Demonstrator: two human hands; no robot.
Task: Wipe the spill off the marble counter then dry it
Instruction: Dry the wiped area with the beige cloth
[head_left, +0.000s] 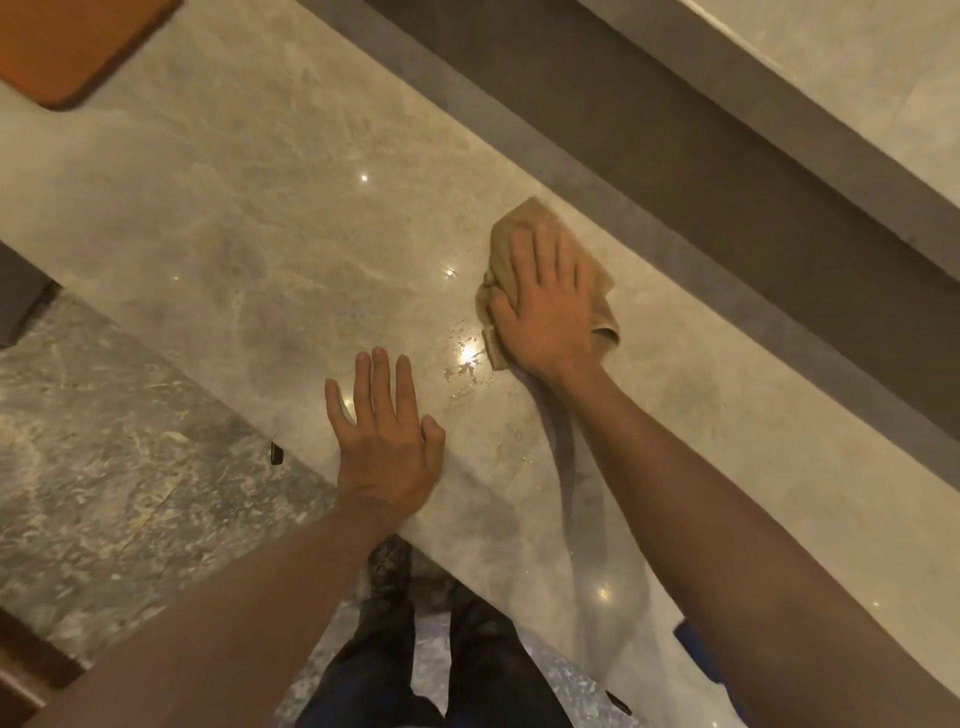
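The beige marble counter (234, 218) runs diagonally across the head view. My right hand (548, 301) presses flat on a crumpled tan cloth (519, 215) near the counter's far side, fingers spread over it. A patch of wet droplets and smears, the spill (460, 358), glistens just left of the cloth. My left hand (382, 436) rests flat on the counter near its front edge, fingers apart, holding nothing.
An orange-brown board (67, 47) lies at the counter's far left. A dark recessed strip (675, 156) borders the counter's far side, with a raised marble ledge (857, 67) beyond. A blue object (698, 649) peeks out under my right forearm. Green-grey floor (104, 441) lies below.
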